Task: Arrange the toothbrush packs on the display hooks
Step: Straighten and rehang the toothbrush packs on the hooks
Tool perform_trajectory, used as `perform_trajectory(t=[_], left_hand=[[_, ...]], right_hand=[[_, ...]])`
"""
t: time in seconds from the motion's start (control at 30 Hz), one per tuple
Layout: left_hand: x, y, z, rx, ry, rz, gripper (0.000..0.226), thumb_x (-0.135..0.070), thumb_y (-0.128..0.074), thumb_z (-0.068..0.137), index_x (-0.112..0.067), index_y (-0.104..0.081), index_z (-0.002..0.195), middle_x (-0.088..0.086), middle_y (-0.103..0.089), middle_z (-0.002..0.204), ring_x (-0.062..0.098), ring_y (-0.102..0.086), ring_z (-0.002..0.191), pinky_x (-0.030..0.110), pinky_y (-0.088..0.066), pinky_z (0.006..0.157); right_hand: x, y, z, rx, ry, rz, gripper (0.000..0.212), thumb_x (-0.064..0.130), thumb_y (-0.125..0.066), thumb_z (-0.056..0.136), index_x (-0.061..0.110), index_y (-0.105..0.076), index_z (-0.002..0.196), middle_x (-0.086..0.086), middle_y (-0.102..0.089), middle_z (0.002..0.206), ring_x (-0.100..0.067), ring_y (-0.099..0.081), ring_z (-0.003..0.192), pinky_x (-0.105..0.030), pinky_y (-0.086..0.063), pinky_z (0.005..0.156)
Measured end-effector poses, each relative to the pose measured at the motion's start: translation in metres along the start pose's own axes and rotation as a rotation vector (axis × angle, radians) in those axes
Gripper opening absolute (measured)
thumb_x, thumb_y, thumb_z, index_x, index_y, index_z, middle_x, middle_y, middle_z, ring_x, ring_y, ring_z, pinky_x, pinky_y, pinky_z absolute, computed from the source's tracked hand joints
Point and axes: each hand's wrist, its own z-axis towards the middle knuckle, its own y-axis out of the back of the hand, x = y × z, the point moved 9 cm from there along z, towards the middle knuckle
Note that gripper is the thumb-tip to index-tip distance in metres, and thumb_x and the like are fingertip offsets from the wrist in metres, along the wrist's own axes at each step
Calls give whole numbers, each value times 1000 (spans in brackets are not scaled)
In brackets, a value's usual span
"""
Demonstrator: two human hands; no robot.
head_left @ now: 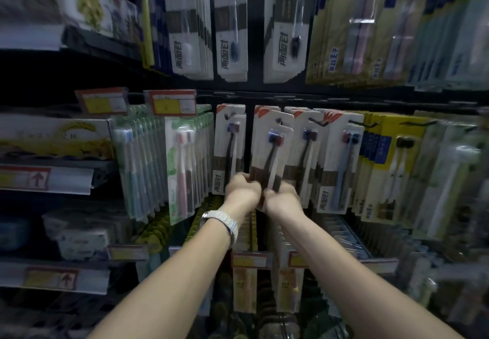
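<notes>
Both hands close on the bottom edge of one stack of white toothbrush packs (271, 148). The left hand (242, 189) grips the lower left corner of the stack with curled fingers; the right hand (281, 197) grips the lower right corner, and the two hands nearly touch at the centre. The stack stands upright in the middle row of the display, its top reaching the level of the hooks; the frame is blurred, so it cannot be determined whether the packs are seated on a hook. A silver wristwatch (225, 221) sits on the left wrist. Just beside the held stack, a narrower white pack row (229, 148) hangs to the left, and further white pack rows (336, 158) hang to the right. Green-backed packs (182, 169) occupy the hooks further left, beneath a red and yellow price tag (172, 102). Yellow-backed packs (391, 166) hang at the right. The upper row carries additional white packs (230, 23). Boxed goods (53, 137) rest on the shelves at the far left.
</notes>
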Motion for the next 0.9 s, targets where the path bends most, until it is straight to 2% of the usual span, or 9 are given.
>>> perform_trajectory(t=[0.1,0.23,0.4,0.47,0.57,0.6,0.73,0.83,0.9], left_hand=[[-1,6,-18,24,-17,1,27,-22,-55,97,-18,-61,123,10,-68,121,30,-66,108,42,-56,96],[-1,13,-51,83,-76,32,36,-21,-53,99,-13,-56,134,10,-65,123,27,-65,110,40,-54,98],[-3,21,-80,98,-116,66,38,-25,-50,101,-13,-57,136,7,-69,116,20,-68,91,32,-57,84],[-4,25,-90,99,-121,69,33,-26,-50,100,-14,-63,128,9,-71,113,22,-69,91,35,-59,84],[-8,32,-106,96,-152,73,17,-21,-50,100,-15,-65,104,4,-66,88,15,-57,68,26,-48,62],[-8,34,-110,99,-155,63,15,-20,-50,100,-15,-64,102,3,-63,83,15,-53,65,25,-44,60],[-10,35,-127,124,-160,12,14,-19,-50,99,-17,-62,93,0,-60,73,14,-52,61,26,-44,58],[-15,27,-140,160,-178,-54,17,-17,-51,98,-16,-68,99,5,-73,86,17,-64,72,35,-57,69],[-21,19,-148,169,-201,-109,20,-13,-51,98,-19,-70,101,9,-75,92,17,-66,75,34,-57,71]], right_hand=[[13,10,-27,22,44,-37,27,16,-52,97,15,-60,122,-9,-68,113,-28,-66,104,-43,-55,93],[13,22,-48,25,9,-56,40,15,-48,96,14,-54,136,-11,-67,124,-30,-64,112,-43,-54,98],[15,39,-71,32,13,-111,23,19,-46,95,17,-59,113,-10,-69,108,-33,-69,98,-51,-59,86],[21,45,-82,45,21,-119,18,18,-45,96,15,-58,109,-9,-67,106,-29,-68,95,-49,-60,83],[28,52,-102,85,23,-155,17,18,-43,101,13,-54,114,-9,-65,106,-25,-68,89,-38,-60,71],[30,53,-107,99,26,-162,18,18,-41,102,12,-51,116,-9,-64,106,-24,-67,86,-34,-57,64],[29,62,-122,108,62,-138,18,17,-39,102,14,-46,118,-7,-60,104,-19,-63,79,-26,-48,55],[26,74,-128,81,89,-101,20,16,-38,101,18,-45,120,-4,-63,102,-20,-66,80,-28,-51,55],[23,85,-131,45,108,-83,22,16,-38,100,19,-45,121,-3,-63,101,-20,-65,80,-32,-54,60]])
